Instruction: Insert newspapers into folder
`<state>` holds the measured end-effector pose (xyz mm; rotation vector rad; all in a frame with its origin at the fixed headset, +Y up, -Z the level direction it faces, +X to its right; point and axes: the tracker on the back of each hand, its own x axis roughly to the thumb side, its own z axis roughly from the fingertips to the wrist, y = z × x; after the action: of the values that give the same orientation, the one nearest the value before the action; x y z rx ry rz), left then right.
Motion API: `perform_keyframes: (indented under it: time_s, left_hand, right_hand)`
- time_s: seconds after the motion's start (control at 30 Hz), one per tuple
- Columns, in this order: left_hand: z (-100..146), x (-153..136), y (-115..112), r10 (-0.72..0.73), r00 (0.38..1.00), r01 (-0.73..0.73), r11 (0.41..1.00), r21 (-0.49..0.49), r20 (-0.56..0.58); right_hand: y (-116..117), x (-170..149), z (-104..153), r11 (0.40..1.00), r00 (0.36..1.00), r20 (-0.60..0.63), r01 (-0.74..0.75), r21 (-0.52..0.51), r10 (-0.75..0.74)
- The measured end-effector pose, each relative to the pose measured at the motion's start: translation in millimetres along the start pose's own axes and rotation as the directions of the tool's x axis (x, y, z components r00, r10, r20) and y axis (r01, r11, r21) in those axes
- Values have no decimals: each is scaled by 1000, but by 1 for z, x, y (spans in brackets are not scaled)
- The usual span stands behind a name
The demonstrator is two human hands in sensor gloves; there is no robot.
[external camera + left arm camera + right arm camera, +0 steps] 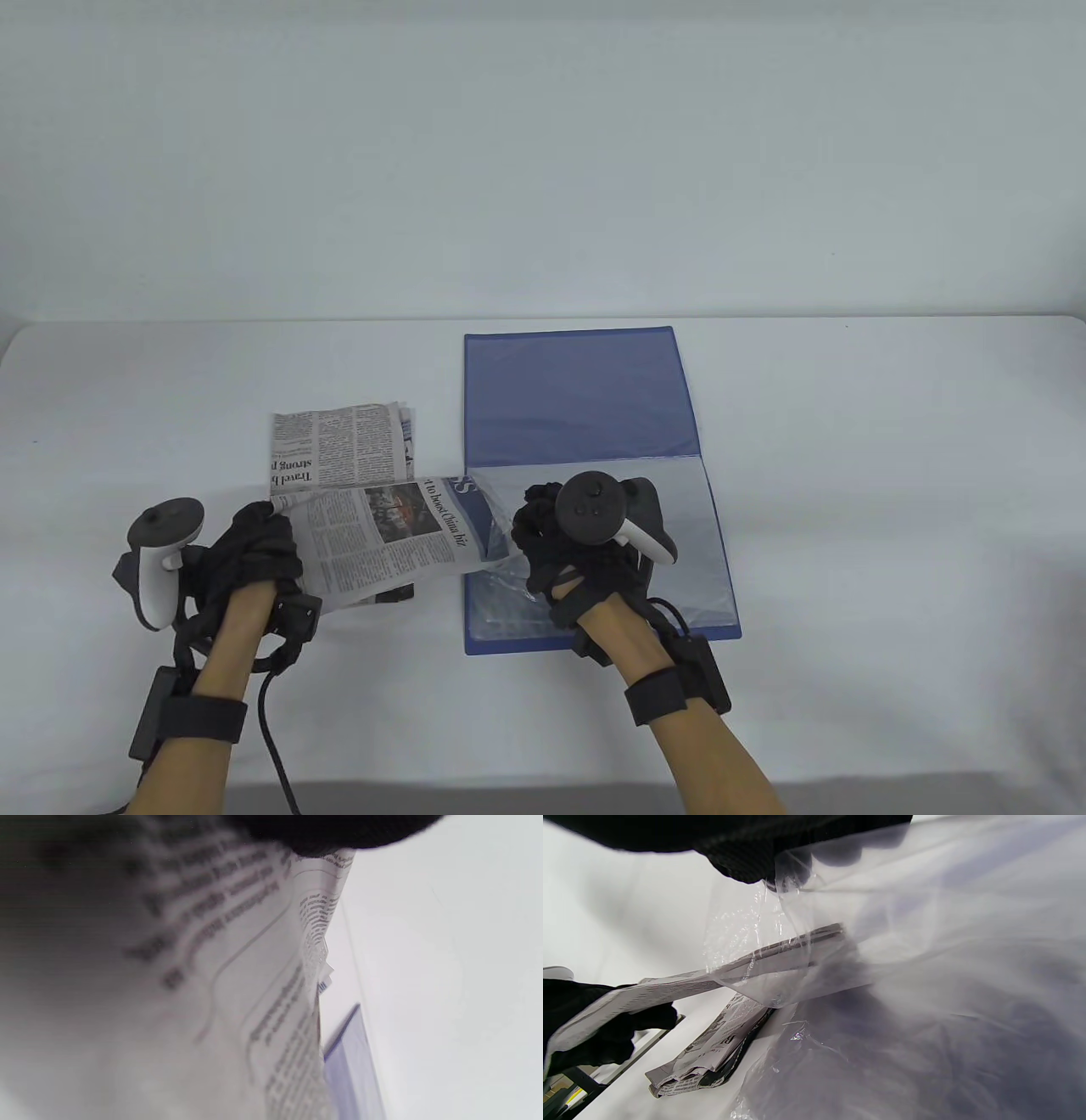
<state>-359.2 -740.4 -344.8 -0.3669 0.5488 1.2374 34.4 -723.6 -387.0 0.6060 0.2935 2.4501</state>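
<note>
right wrist view only: right hand (763,853) pinches sleeve (840,921); left hand (254,552) grips newspaper (382,535).

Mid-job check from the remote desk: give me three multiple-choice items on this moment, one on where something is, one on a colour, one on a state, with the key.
1. Where does the spare newspaper lie?
A. On the table left of the folder
B. On the folder's far flap
C. Right of the folder

2. What colour is the folder?
A. Red
B. Blue
C. Green

3. How far along is the held newspaper?
A. Fully inside the sleeve
C. Flat on the table, untouched
B. Its leading end is entering the clear sleeve

Key: 1 A, the table view shows it left of the folder's edge. 2 B, the open covers are blue. 3 B, the left hand holds the tail while the right hand lifts the sleeve's mouth over the paper's tip.
</note>
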Motion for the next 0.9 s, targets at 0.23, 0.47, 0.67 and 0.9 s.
perform_keyframes:
  time_s: [0.23,0.47,0.67,0.9]
  left_hand:
    - [-9,-10,-31,247,968,-252,931,-264,-50]
    - [17,8,-31,9,993,-48,940,-337,-117]
    - [4,8,-56,136,985,-85,917,-390,105]
    - [0,14,-87,135,966,-26,898,-439,219]
  right_hand:
    - [3,2,-1,1000,1000,4,-7,14,7]
    - [5,4,-2,1000,1000,6,-8,25,8]
    - [7,7,-2,999,1000,9,-19,33,19]
    - [10,11,-4,999,1000,11,-25,43,25]
